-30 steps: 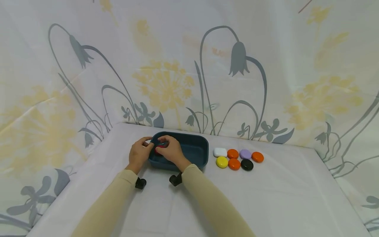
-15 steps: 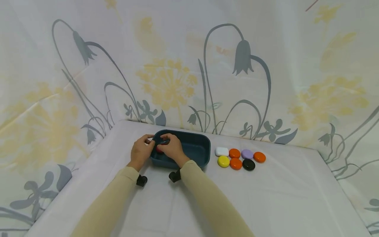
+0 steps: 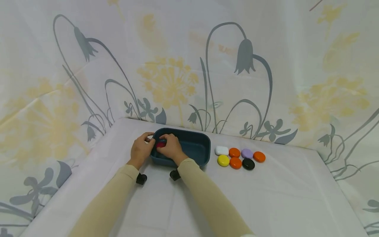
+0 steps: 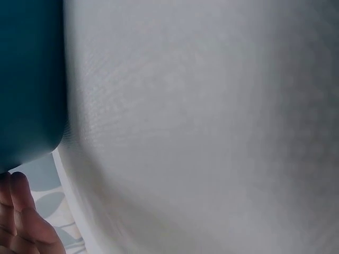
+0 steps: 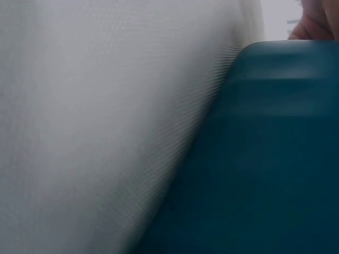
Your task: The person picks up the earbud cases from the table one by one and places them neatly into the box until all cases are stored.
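Observation:
A dark blue rectangular tub (image 3: 193, 148) stands on the white-covered table. My left hand (image 3: 140, 150) holds its left end, thumb at the rim and fingers outside. Over the left part of the tub, my right hand (image 3: 173, 148) reaches in and pinches a small red piece (image 3: 161, 144), partly hidden by the fingers. In the left wrist view, the tub wall (image 4: 29, 79) fills the upper left, with curled left fingers (image 4: 24, 211) under its edge. The right wrist view has the tub's outer side (image 5: 265, 159) and a bit of the right hand (image 5: 320, 21) above the rim.
Right of the tub lie several glossy rounded pieces in two rows: white (image 3: 221, 150), yellow (image 3: 223, 160), lilac (image 3: 247, 153), black (image 3: 248, 164) and orange ones (image 3: 235, 163). A flower-patterned cloth (image 3: 222, 82) hangs behind the table.
The right fingers have shifted slightly around the red piece, which turns in place inside the tub's left end. The left hand stays at the rim. The head view has tilted a little.

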`<state>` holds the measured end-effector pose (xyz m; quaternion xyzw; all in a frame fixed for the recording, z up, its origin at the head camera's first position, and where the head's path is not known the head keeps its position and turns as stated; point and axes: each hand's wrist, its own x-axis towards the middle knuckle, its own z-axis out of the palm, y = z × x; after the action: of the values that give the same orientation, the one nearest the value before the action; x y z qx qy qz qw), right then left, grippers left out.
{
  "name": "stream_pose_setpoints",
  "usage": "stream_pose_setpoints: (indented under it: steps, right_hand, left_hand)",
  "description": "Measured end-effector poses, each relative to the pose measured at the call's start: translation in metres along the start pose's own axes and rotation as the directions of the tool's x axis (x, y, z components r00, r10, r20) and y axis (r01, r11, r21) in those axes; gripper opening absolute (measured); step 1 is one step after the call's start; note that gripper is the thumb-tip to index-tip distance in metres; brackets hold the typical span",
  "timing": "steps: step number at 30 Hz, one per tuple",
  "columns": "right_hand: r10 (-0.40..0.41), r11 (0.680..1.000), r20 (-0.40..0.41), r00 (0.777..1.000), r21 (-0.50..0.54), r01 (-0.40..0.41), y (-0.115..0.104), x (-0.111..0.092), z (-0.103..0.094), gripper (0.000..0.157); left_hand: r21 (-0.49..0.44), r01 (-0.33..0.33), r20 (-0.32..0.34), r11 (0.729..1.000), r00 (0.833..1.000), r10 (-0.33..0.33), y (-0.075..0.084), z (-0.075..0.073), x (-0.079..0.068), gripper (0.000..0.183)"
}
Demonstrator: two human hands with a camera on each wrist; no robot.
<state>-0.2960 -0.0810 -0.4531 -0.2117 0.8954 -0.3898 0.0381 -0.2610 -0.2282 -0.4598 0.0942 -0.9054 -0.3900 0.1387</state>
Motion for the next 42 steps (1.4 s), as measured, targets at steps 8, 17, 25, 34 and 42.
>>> stream_pose_setpoints:
  steps: [8, 17, 25, 34, 42]
  right_hand:
    - [0.009, 0.999, 0.011, 1.000, -0.033, -0.009, 0.0033, 0.0018, 0.0027, 0.047]
    - [0.025, 0.995, 0.044, 0.999, -0.096, -0.021, -0.0004, 0.0026, 0.0054, 0.046]
    - [0.013, 0.988, 0.034, 0.999, -0.155, -0.007, -0.0007, 0.0010, 0.0041, 0.042]
    - [0.031, 0.987, 0.059, 0.998, -0.162, -0.021, -0.0005, 0.0008, 0.0032, 0.039]
    - [0.041, 0.987, 0.063, 0.997, -0.157, -0.030, 0.0015, 0.0023, 0.0045, 0.037]
  left_hand:
    - [0.003, 0.003, 0.009, 1.000, 1.000, -0.003, -0.0001, -0.0004, 0.0006, 0.037]
    - [0.001, 0.018, 0.014, 1.000, 1.000, -0.018, 0.0011, -0.0027, 0.0005, 0.038]
    - [-0.008, 0.013, 0.011, 1.000, 1.000, -0.013, 0.0011, -0.0013, 0.0010, 0.036]
    - [-0.025, -0.014, 0.001, 1.000, 1.000, 0.014, -0.0010, 0.0006, 0.0017, 0.036]
    - [-0.018, 0.007, 0.008, 1.000, 1.000, -0.007, 0.0027, -0.0011, -0.0003, 0.036]
